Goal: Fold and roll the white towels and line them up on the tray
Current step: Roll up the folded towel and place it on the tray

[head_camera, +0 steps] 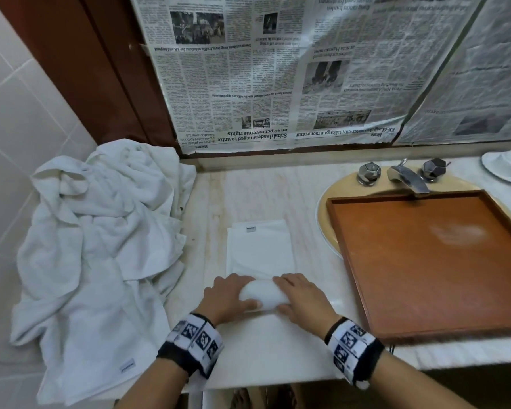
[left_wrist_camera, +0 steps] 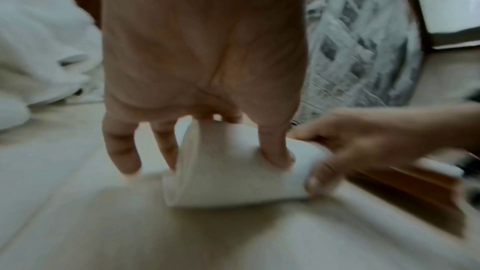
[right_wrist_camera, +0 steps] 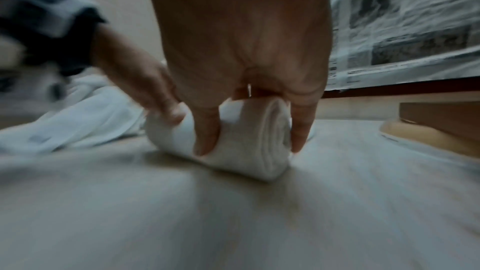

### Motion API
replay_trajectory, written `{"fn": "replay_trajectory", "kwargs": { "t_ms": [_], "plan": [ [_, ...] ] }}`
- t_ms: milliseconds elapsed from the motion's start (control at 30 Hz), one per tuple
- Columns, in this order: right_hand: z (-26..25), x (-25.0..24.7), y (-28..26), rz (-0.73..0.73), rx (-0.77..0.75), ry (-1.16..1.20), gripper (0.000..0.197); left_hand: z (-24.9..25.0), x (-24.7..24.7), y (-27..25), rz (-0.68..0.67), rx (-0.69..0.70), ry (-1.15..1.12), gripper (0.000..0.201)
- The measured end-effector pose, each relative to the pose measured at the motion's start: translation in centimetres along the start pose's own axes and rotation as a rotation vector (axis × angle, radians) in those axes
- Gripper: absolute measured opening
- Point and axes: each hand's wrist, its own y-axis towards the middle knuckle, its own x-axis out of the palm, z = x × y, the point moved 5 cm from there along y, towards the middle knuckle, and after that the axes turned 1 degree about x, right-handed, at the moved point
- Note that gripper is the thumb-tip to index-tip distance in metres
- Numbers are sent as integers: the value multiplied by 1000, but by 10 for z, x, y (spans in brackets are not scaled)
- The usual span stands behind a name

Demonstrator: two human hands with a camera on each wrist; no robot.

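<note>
The pale marble worktop (head_camera: 313, 208) fills the lower half of the head view, and sheets of newspaper (head_camera: 292, 69) cover the wall across the top of the frame. At the left of the frame a heap of crumpled white towels (head_camera: 101, 246) lies on the worktop and spills over its near edge. At the right a wooden tray (head_camera: 425, 261) with a raised rim sits over a round basin (head_camera: 326, 228), bare inside (a pale sheen shows on its floor). A chrome tap (head_camera: 407, 178) with two faceted knobs stands behind the tray, and a white dish (head_camera: 505, 166) sits in the upper right corner of the worktop.

In the lower centre of the frame a folded white towel (head_camera: 260, 249) lies flat on the worktop in a long strip running away from the person, with a small dark label near its far end. Its near end is wound into a roll (head_camera: 263, 295) lying crosswise, well apart from the tray.

The left hand (head_camera: 227, 299) curls over the left end of the roll, thumb along the near side; the left wrist view shows its fingers (left_wrist_camera: 275, 151) pressing into the cloth. The right hand (head_camera: 304, 299) curls over the right end, and in the right wrist view its fingers (right_wrist_camera: 207, 130) wrap down over the roll, where the coiled layers show at the end. Both wrists wear black bands (head_camera: 189, 343) with printed square markers.
</note>
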Motion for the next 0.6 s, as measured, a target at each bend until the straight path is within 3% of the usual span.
{"fn": "replay_trajectory", "kwargs": {
  "t_ms": [67,133,233,300,433,500,600],
  "plan": [
    [3,-8,13,-172,70,94,47,10,4,-12,168,-1,195,74],
    [2,-19,24,-283,89,144,34,18,13,-21,283,21,203,77],
    [5,-24,26,-382,120,196,35,10,22,-20,247,-3,81,83],
    [8,-19,17,-339,124,217,43,4,20,-13,148,-4,31,87],
    [-2,-8,-14,15,56,27,68,1,5,6,-12,13,-139,83],
    [-7,0,-16,75,-6,-77,78,2,0,13,-64,18,-183,75],
    [-1,-7,2,13,33,15,63,2,2,11,-63,-17,-96,81]
  ]
}}
